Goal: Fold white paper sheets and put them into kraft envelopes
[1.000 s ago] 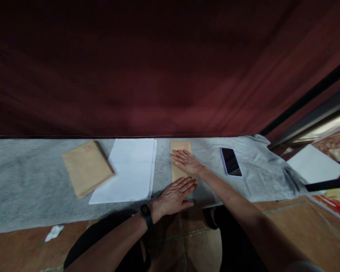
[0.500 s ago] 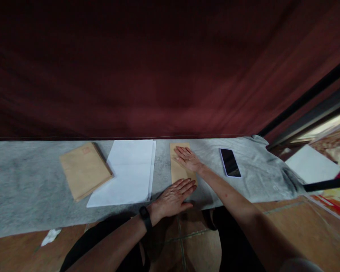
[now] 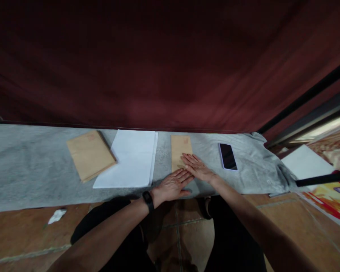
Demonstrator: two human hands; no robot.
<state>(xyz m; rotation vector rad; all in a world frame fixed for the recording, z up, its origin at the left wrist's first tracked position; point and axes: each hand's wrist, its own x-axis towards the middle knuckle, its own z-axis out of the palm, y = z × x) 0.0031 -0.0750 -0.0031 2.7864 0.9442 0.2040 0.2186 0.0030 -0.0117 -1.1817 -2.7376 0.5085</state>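
A brown paper envelope [image 3: 180, 145] lies lengthwise on the grey cloth, its small reddish print showing near the far right corner. My left hand [image 3: 174, 185] rests flat across its near end, fingers stretched out to the right. Over the envelope's right side lies my right hand [image 3: 197, 167], palm down with fingers extended, its fingertips close to those of the left. The envelope's near part is hidden under both hands. To the left are a stack of white paper sheets [image 3: 130, 158] and a pile of brown envelopes [image 3: 92, 155] overlapping its edge.
A smartphone [image 3: 228, 156] in a pale purple case lies right of my hands on the grey cloth [image 3: 31, 166]. A dark red curtain [image 3: 164, 94] hangs behind. Black bars cross the right side. A crumpled white scrap [image 3: 57, 216] is on the tiled floor.
My right hand has slid toward me along the envelope, close to my left hand, uncovering the reddish print. My left hand stays on the near end. The view has shifted slightly.
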